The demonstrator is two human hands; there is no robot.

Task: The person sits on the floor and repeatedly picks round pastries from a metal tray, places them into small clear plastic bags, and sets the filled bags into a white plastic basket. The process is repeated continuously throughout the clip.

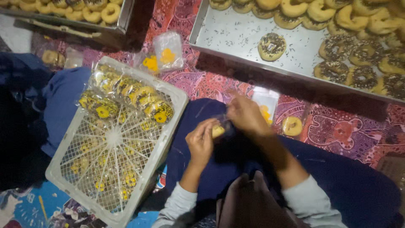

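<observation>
A person seated on a patterned floor mat (337,131) works over a lap covered in dark blue cloth. The left hand (201,141) is curled closed around a small pale doughnut (218,131), pinching it between thumb and fingers. The right hand (246,115) meets it from above, fingers bent and gripping a clear plastic wrapper (226,122) at the doughnut; the blur hides how far the doughnut sits inside the wrapper. The doughnut lies between the two hands, just above the lap.

Left of the hands, a white plastic mesh crate (168,135) rests tilted against the person's knee. Wrapped doughnuts with yellow labels (126,99) are stacked at the crate's far end, and a few lie scattered on its mesh bottom. Just beyond the crate's far corner lie loose clear bags with yellow labels (162,57).

Right of the hands, a bare ring doughnut (292,126) lies on the mat, with another empty clear bag (265,103) beside it. Beyond these, a large metal baking tray (228,36) holds rows of doughnuts, many topped with chocolate sprinkles; one sprinkled doughnut (272,46) sits alone on the tray's bare part. Far beyond the crate, a second tray of plain doughnuts (80,10) reaches the picture's top edge.
</observation>
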